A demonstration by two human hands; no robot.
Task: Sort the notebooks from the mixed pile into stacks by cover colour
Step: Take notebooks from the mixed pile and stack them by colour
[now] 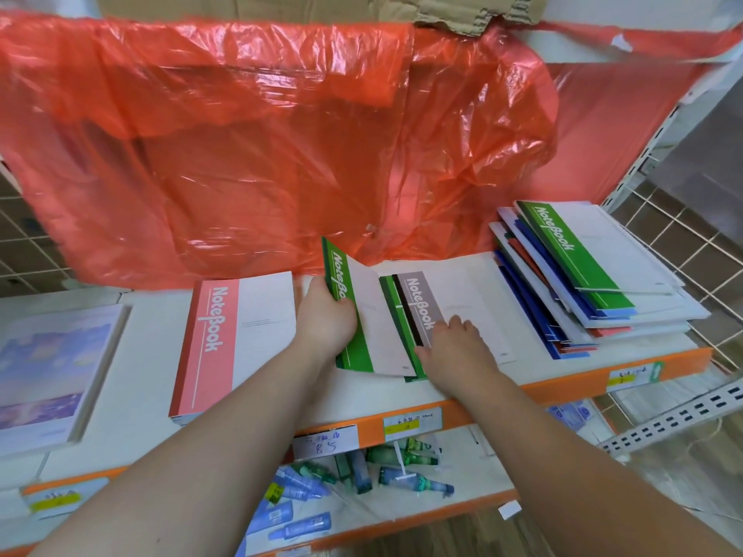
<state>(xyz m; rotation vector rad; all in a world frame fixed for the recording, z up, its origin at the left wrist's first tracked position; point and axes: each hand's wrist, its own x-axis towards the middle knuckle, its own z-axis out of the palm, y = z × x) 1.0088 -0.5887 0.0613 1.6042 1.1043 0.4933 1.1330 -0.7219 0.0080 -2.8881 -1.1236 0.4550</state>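
The mixed pile (595,275) lies slumped and fanned, thin soft-cover books that look light, bendy and slick enough to slide off one another, so each is probably best taken by its stiffer coloured spine edge. Farthest left of that pile lies the pink notebook (225,343); just left of the pile is the grey notebook (466,299), and beyond it the green notebook (376,319) tilts up, its cover flexing. The left hand (325,315) clasps the green spine, while the right hand (458,343) rests spread fingers on the grey cover, grasping nothing.
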